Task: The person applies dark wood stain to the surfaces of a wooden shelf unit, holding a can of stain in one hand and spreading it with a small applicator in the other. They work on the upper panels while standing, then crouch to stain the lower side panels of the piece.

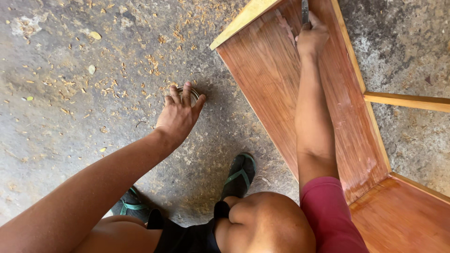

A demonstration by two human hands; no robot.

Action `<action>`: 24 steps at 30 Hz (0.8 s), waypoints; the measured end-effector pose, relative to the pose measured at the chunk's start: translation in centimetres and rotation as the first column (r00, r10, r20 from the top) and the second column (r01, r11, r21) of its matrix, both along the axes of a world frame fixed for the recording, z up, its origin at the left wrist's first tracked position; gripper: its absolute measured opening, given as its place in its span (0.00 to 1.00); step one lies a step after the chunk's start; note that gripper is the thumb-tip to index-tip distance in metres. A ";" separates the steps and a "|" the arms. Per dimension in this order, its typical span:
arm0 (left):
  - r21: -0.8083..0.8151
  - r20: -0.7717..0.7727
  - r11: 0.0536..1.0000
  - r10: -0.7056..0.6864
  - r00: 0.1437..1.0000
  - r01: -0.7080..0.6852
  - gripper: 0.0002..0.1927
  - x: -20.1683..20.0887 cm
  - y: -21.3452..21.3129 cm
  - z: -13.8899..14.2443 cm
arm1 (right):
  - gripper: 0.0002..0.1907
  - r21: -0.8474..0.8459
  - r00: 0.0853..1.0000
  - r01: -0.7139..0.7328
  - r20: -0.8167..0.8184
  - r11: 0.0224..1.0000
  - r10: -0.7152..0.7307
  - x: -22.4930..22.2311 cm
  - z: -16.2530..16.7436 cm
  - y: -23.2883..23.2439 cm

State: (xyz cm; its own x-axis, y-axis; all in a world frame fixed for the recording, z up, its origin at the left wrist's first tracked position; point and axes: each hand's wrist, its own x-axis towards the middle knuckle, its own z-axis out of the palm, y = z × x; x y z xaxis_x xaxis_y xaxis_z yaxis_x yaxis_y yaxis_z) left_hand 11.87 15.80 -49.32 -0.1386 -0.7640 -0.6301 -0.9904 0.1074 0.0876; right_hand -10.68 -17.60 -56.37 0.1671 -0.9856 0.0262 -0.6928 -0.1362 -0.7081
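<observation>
Reddish wood panel under tool-gripping right hand; left hand clasping round tin.

Concrete floor w/ wood shavings scattered far left & centre. Two dark sandals w/ green straps: one near centre, other near left. Thin wood strip sticks out at right.
</observation>
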 end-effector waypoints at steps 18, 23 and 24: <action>-0.062 -0.035 0.998 -0.005 0.999 0.002 0.41 0.8 0.3 0.0 | 0.20 0.191 0.966 0.047 0.242 0.980 -0.094 1.8 1.5 0.4; -0.114 -0.011 0.990 -0.080 0.997 0.078 0.41 1.2 1.0 -0.9 | 0.20 0.257 0.971 -0.089 0.237 0.962 0.026 1.9 0.4 6.8; -0.127 -0.022 0.988 -0.088 0.996 0.085 0.41 1.4 1.0 -0.8 | 0.21 0.321 0.977 -0.115 0.205 0.940 0.050 1.5 0.6 8.0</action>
